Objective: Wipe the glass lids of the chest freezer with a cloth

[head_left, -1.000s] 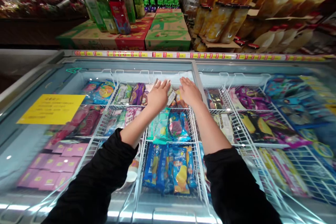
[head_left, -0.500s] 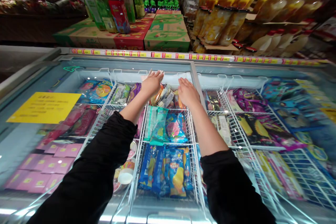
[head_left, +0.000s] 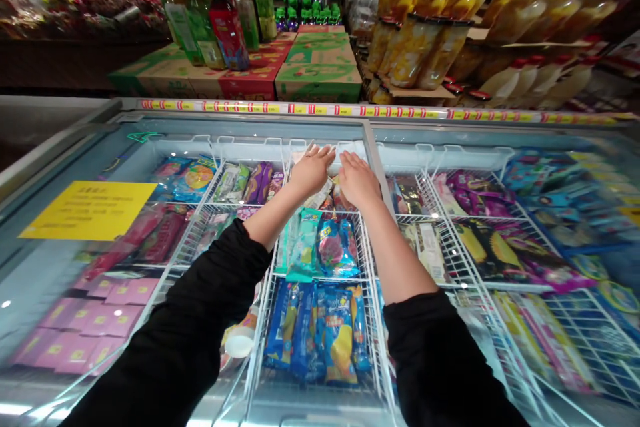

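My left hand (head_left: 313, 170) reaches to the far part of a chest freezer (head_left: 367, 167), its fingers stretched out. Close beside it lies my right hand (head_left: 357, 180), also with fingers extended; neither holds anything. Both look to be over the glass lid, but I cannot tell how firmly they touch it. Below them, wrapped ice creams partly hidden by the hands fill a wire basket (head_left: 367, 240). Nearer stand teal packets (head_left: 303, 243), a blue packet with a pink picture (head_left: 334, 247) and blue packets with a yellow picture (head_left: 340, 337).
A yellow notice (head_left: 87, 210) is on the glass at left, above pink boxes (head_left: 83, 323). Price tags line the far rim (head_left: 310, 110). Behind it stand drink bottles (head_left: 227, 30) on cartons (head_left: 320, 63) and jars of yellow fruit (head_left: 417, 50).
My left hand has moved right, closer to my right hand, which stays nearly in place. The packets and baskets keep their places.
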Demonstrator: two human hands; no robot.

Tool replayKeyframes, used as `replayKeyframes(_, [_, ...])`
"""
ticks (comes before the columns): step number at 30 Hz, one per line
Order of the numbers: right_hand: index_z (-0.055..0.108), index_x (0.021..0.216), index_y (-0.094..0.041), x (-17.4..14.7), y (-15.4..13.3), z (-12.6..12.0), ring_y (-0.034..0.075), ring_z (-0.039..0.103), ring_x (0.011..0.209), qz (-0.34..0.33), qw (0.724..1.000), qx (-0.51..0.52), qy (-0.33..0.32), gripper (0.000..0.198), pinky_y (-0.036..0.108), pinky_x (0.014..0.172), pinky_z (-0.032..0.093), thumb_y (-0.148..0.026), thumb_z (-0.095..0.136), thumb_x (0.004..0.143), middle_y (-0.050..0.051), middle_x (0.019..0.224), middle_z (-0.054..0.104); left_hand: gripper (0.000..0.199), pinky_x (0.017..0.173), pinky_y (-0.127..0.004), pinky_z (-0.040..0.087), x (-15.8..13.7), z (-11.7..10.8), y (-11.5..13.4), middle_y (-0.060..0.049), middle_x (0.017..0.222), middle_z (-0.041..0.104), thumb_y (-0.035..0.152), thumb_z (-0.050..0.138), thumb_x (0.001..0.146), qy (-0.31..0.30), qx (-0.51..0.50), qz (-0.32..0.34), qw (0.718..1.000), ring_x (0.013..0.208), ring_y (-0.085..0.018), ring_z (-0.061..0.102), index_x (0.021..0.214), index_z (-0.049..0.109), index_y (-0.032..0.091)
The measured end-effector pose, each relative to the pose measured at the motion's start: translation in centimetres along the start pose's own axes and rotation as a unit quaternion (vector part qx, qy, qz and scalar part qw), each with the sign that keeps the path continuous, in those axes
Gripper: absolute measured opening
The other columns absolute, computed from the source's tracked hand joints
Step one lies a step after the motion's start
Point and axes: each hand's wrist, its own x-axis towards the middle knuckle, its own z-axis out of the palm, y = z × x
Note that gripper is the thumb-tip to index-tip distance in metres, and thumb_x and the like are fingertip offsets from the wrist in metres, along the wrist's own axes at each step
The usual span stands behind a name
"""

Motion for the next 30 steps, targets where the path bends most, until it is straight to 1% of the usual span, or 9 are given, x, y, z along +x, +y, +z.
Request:
replayKeyframes(3, [0.046,0.160,-0.005,0.0,0.0,0.0,0.026,0.036,0.160,0.001,1.000,-0.001,0.003,0.059,0.043,0.133,0.026,-0.020,0.031,0.106,0.014,0.170,0.043,0.060,0.131,-0.039,0.031,2.2,-0.4,-1.0,-0.007,0.171,0.040,0.007,0.036,0.104,-0.024,-0.009,0.001,1.000,0.160,-0.024,0.036,0.162,0.048,0.019])
replayKeyframes(6, [0.047,0.160,-0.006,0.0,0.1,-0.1,0.026,0.037,0.160,-0.001,1.000,-0.001,0.004,0.058,0.045,0.133,0.027,-0.020,0.031,0.105,0.013,0.169,0.044,0.063,0.130,-0.039,0.032,3.1,-0.8,-2.1,-0.007,0.173,0.038,0.005,0.037,0.102,-0.039,-0.008,-0.016,0.999,0.160,-0.023,0.036,0.163,0.045,0.020])
replayKeyframes(12, [0.045,0.160,-0.003,-0.1,-0.1,-0.2,0.027,0.035,0.160,0.000,1.000,0.000,-0.002,0.059,0.044,0.133,0.026,-0.020,0.030,0.106,0.014,0.170,0.042,0.061,0.129,-0.041,0.036,0.8,-0.9,-2.3,-0.008,0.171,0.043,0.008,0.038,0.102,0.002,0.005,-0.059,0.998,0.159,-0.030,0.038,0.161,0.049,0.017])
replayKeyframes(15, [0.045,0.160,-0.003,-0.1,-0.2,-0.2,0.027,0.035,0.160,0.001,1.000,0.004,-0.001,0.059,0.044,0.133,0.026,-0.020,0.031,0.106,0.015,0.170,0.043,0.061,0.131,-0.042,0.033,-0.7,-0.4,-1.7,-0.009,0.170,0.044,0.007,0.040,0.100,0.009,0.013,-0.030,0.999,0.159,-0.030,0.039,0.160,0.050,0.016])
replayKeyframes(18, [0.046,0.160,-0.004,0.0,-0.3,-0.2,0.027,0.035,0.160,0.005,1.000,0.006,0.000,0.058,0.044,0.133,0.026,-0.019,0.032,0.106,0.014,0.170,0.043,0.061,0.133,-0.044,0.028,-1.0,0.3,-0.7,-0.008,0.169,0.045,0.007,0.040,0.100,0.019,0.011,0.014,1.000,0.158,-0.028,0.040,0.159,0.052,0.019])
replayKeyframes(21, [0.044,0.161,-0.003,0.0,-0.3,-0.3,0.027,0.035,0.160,0.009,1.000,0.005,-0.002,0.059,0.043,0.133,0.026,-0.019,0.032,0.105,0.015,0.170,0.043,0.061,0.132,-0.044,0.031,0.2,0.7,0.2,-0.006,0.169,0.047,0.007,0.039,0.101,0.015,-0.003,0.037,0.999,0.157,-0.027,0.042,0.159,0.053,0.022])
replayKeyframes(24, [0.044,0.161,-0.002,-0.1,-0.3,-0.4,0.027,0.035,0.160,0.007,1.000,0.004,-0.004,0.060,0.044,0.133,0.025,-0.019,0.031,0.105,0.015,0.170,0.043,0.059,0.131,-0.042,0.034,2.1,0.5,0.3,-0.009,0.170,0.044,0.008,0.039,0.102,0.000,-0.018,0.023,1.000,0.158,-0.028,0.040,0.159,0.052,0.018])
replayKeyframes(28, [0.045,0.161,-0.005,-0.1,-0.2,-0.5,0.026,0.036,0.160,0.002,1.000,0.001,-0.005,0.059,0.044,0.133,0.026,-0.020,0.031,0.105,0.014,0.170,0.043,0.060,0.133,-0.043,0.029,4.0,-0.4,-1.0,-0.010,0.170,0.043,0.007,0.037,0.103,-0.006,-0.014,-0.016,1.000,0.159,-0.028,0.038,0.160,0.050,0.017])
replayKeyframes(30, [0.045,0.161,-0.003,-0.1,-0.2,-0.5,0.026,0.035,0.160,0.002,1.000,0.002,-0.006,0.059,0.044,0.134,0.026,-0.019,0.032,0.105,0.015,0.170,0.043,0.061,0.132,-0.043,0.031,4.1,-0.8,-1.9,-0.008,0.171,0.042,0.006,0.037,0.102,-0.008,-0.007,-0.037,0.999,0.159,-0.027,0.038,0.161,0.049,0.019])
